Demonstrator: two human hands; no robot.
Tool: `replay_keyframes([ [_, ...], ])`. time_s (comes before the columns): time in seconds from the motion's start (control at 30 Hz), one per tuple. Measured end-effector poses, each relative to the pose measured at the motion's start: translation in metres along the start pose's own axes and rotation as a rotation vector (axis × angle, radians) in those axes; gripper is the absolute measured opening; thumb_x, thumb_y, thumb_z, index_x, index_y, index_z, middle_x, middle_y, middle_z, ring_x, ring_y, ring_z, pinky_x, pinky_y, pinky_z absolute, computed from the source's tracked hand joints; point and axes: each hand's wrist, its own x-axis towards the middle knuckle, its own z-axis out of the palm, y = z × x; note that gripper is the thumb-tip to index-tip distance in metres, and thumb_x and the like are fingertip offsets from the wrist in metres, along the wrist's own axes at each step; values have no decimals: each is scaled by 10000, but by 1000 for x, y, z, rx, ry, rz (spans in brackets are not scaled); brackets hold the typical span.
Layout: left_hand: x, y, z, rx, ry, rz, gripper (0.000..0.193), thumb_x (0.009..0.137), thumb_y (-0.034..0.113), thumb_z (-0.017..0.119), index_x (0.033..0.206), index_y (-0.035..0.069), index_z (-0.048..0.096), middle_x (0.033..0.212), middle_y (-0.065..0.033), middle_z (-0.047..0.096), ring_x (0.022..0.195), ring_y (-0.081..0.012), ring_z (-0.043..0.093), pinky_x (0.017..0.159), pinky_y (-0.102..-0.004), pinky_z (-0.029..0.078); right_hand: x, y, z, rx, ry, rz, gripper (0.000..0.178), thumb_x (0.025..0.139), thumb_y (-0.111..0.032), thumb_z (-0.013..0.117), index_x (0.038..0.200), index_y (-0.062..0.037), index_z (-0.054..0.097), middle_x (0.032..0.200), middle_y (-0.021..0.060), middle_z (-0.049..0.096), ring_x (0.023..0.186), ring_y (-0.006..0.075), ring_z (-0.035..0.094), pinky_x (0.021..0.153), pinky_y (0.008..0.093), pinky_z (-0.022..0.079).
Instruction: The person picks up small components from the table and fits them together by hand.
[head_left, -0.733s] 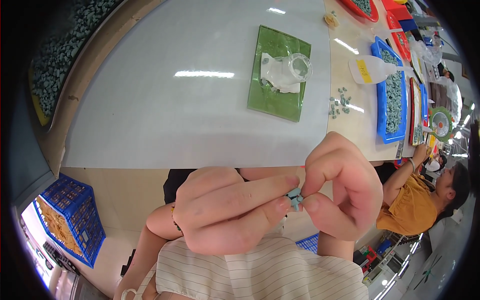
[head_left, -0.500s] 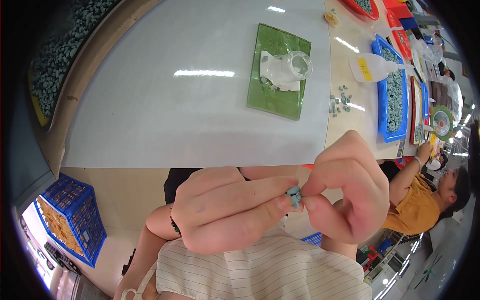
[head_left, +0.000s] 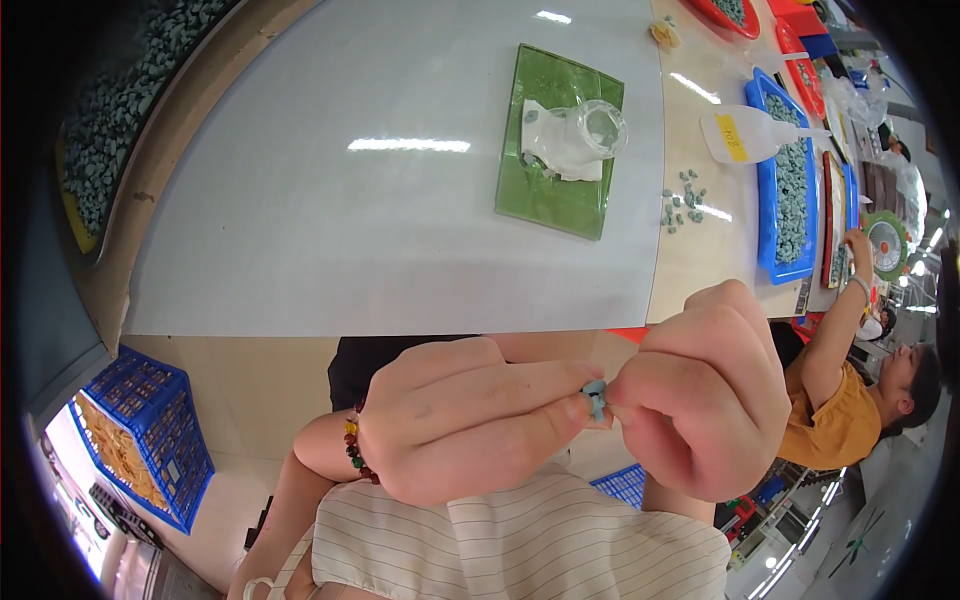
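Between the thumb and fingers of my left hand (head_left: 470, 425) is a small blue-green stone piece (head_left: 595, 398) with a dark gap in it. Its exact make is too small to tell. My right hand (head_left: 705, 400) is closed in a pinch, its fingertips against the right side of that piece; whatever lies between them is hidden. Both hands are held above my lap, just off the table's front edge. Beyond them, a green glass slab (head_left: 555, 215) lies on the grey table, bearing crumpled white material (head_left: 548, 140) and a small clear round cup (head_left: 604, 128).
Loose green stones (head_left: 685, 200) lie right of the slab. Behind them are a blue tray (head_left: 768, 215) of stones and a white squeeze bottle (head_left: 745, 135). A stone-filled bin (head_left: 110, 140) stands far left, a blue crate (head_left: 150, 440) on the floor. A co-worker (head_left: 835, 400) sits at right.
Both hands have shifted slightly right with the stone piece between them. My right hand's fingers have curled tighter. The co-worker's arm has reached further up; the things on the table look unmoved.
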Motion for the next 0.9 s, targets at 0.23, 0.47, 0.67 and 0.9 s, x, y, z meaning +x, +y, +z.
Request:
replay_keyframes([
  [0.23,1,1,-2,-75,-56,-92,193,612,-17,683,790,21,618,778,-77,644,480,-95,467,399,-194,352,3,-1,-7,-4,-10,-3,234,439,-161,655,626,-57,558,616,31,473,520,184,359,463,274,265],
  [0.47,6,1,-1,-938,-105,-766,146,802,62,642,932,5,607,857,-39,650,611,-35,530,496,-191,382,-6,9,-25,126,31,-39,260,550,-237,732,701,-59,617,718,53,524,574,171,397,481,280,285],
  [0.67,3,2,6,-1067,-152,-806,186,816,67,628,975,-20,585,909,-48,637,669,-37,501,604,-204,403,-18,12,-4,163,64,-10,281,602,-288,745,721,-59,633,777,78,550,612,175,436,499,267,308],
  [0.9,1,-1,9,-1036,-146,-819,254,917,216,471,845,-1,580,807,-70,622,641,-59,504,530,-196,358,-27,29,-32,-133,301,120,183,660,-43,676,839,-31,639,759,56,555,637,157,465,538,255,362],
])
